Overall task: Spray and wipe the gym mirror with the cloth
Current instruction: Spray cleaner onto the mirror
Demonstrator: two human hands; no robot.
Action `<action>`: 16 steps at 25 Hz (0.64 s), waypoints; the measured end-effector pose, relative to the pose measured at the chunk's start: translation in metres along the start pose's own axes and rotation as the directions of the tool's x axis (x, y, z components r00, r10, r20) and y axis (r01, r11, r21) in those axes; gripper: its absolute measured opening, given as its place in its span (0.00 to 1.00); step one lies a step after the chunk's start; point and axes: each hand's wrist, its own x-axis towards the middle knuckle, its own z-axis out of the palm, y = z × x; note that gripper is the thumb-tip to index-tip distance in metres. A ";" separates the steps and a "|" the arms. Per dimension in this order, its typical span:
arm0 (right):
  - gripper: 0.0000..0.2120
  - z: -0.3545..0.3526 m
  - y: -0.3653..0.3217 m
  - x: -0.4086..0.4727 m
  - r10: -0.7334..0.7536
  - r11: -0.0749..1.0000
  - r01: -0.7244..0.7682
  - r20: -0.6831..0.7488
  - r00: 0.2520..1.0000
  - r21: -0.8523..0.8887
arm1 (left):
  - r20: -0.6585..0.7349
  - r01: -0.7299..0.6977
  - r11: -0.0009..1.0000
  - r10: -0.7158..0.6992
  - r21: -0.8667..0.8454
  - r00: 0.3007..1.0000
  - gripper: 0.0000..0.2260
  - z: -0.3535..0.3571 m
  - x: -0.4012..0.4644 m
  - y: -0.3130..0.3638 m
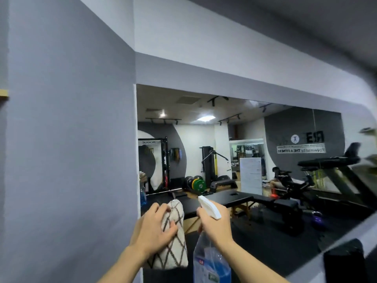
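the left hand (156, 227) grips a folded cream cloth (172, 237) with a brown lattice; the right hand (214, 222) is wrapped round a spray bottle (211, 260) neck, white nozzle toward the mirror (265, 160). reflected writing reads "rogue" and "the a fitness", reversed. the bottle's label is blurred.

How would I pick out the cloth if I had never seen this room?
Find the big wall mirror reflecting the gym. In front of its lower left corner, the left hand grips a bunched cream cloth. Its dark diamond lines distinguish it from the clear spray bottle beside it.
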 end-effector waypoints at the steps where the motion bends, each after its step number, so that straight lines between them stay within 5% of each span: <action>1: 0.10 0.002 0.016 0.025 0.010 1.000 -0.009 0.013 1.000 -0.015 | 0.019 -0.005 1.000 0.005 0.005 1.000 0.18 0.016 0.021 -0.004; 10: 0.21 0.029 0.019 0.220 -0.133 0.990 0.133 0.007 0.991 -0.050 | -0.092 -0.019 0.994 0.029 0.105 0.995 0.18 0.059 0.174 -0.018; 16: 0.17 0.042 -0.015 0.324 -0.209 0.977 0.210 0.022 0.978 -0.028 | -0.235 0.037 0.950 0.039 0.310 0.971 0.16 0.027 0.267 -0.021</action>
